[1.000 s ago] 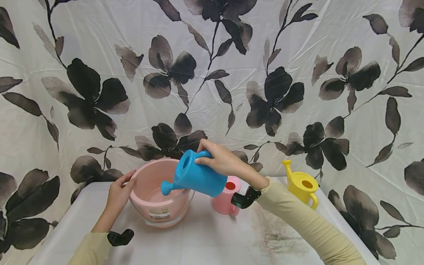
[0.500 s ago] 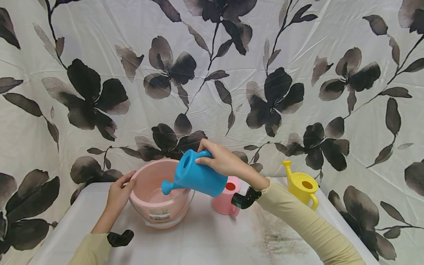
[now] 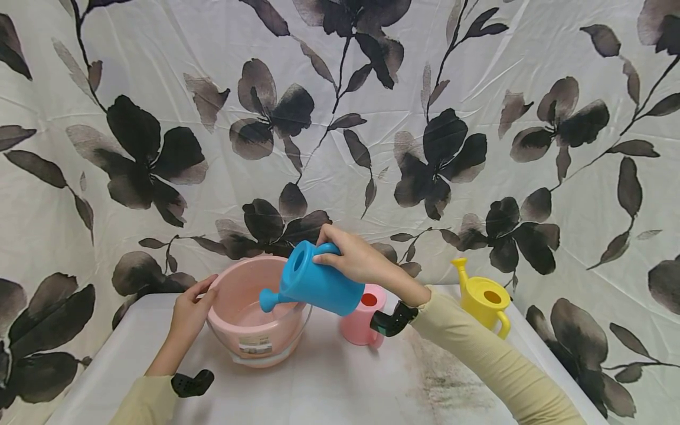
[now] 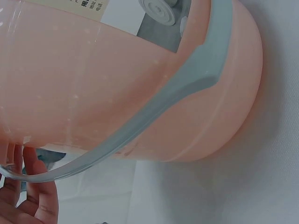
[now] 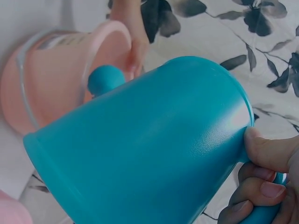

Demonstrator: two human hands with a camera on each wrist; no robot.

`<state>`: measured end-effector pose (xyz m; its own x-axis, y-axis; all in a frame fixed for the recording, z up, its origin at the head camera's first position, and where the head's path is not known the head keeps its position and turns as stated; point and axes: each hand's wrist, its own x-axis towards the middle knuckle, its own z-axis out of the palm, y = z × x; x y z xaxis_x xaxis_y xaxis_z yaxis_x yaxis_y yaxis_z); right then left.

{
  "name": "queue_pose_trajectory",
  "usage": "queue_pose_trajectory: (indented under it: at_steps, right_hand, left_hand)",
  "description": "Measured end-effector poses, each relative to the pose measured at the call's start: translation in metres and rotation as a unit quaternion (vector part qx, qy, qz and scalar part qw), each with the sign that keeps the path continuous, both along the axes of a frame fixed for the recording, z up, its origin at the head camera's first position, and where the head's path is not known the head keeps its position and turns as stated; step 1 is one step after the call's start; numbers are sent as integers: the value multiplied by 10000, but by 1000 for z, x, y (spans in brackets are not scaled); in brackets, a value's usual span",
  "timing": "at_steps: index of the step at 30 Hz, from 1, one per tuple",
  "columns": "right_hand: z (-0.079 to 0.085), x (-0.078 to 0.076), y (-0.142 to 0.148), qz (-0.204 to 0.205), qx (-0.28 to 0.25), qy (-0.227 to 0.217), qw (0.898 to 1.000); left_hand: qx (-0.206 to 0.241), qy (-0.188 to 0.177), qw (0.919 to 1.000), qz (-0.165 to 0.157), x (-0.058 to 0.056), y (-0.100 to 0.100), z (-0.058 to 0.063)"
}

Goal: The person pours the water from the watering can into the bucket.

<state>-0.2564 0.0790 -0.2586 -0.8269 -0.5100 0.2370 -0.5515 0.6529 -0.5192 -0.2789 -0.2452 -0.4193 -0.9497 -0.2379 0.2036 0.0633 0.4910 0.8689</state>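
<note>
My right hand [image 3: 347, 255] grips the handle of a blue watering can [image 3: 321, 286], thumb and fingers curled round it in the right wrist view. The can is tilted left, its round spout head [image 3: 268, 300] over the near right part of a pink bucket [image 3: 255, 330]. No stream shows at the spout. On the bucket's left side my left hand [image 3: 190, 308] rests with extended fingers at the rim. In the left wrist view its fingers [image 4: 44, 196] lie against the outer wall, beside the pale bail handle [image 4: 154, 112]. The can hides part of the bucket's right rim.
A pink watering can [image 3: 361, 324] stands right of the bucket, partly behind the blue can and my right wrist. A yellow watering can [image 3: 484, 301] stands farther right, close to the table's right edge. The white tablecloth [image 3: 372, 389] has a dark stain [image 3: 451, 383] at right. Floral cloth hangs behind.
</note>
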Motion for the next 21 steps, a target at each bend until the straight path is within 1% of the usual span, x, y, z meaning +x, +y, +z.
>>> queue_pose_trajectory:
  at_steps: [7,12,18,21]
  right_hand:
    - [-4,-2,0,12,-5,-20,10000]
    - [-2,-2,0,16,1,-22,10000]
    - [0,-1,0,22,14,-28,10000]
    - [0,-1,0,25,-15,-36,10000]
  left_hand:
    - [19,-3,10000,-42,0,0,-1]
    - [4,18,10000,-36,1,0,0]
    - [64,-90,9999,-57,0,0,1]
    - [81,-86,9999,-62,0,0,1]
